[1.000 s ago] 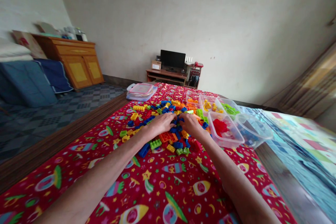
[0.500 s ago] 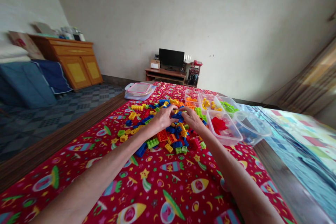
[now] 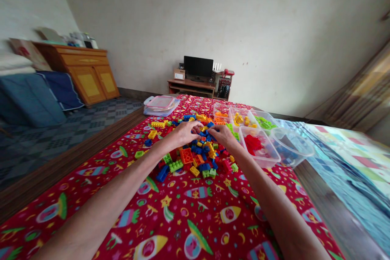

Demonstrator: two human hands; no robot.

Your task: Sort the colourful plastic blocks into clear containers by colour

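A heap of colourful toy building blocks (image 3: 198,150) lies on a red patterned cloth (image 3: 207,219). At the far left of the heap is my left hand (image 3: 186,133), its thumb and fingers curved but apart over yellow and blue pieces. Opposite it, my right hand (image 3: 223,135) has its fingers drawn together at a blue block (image 3: 210,124); the exact contact is small and partly hidden. An orange block (image 3: 186,156) and a light green block (image 3: 176,165) lie at the near side of the heap, below my hands.
Right of the heap stand clear plastic containers: one with red pieces (image 3: 269,152), others with orange, yellow and green ones. A round clear tub (image 3: 297,150) sits beside them. Stacked lids (image 3: 161,103) lie at the far left. A bed (image 3: 344,162) adjoins on the right.
My hands have moved slightly apart, the left one leftward. More of the blocks between them shows, and a blue block appears at my right fingertips.
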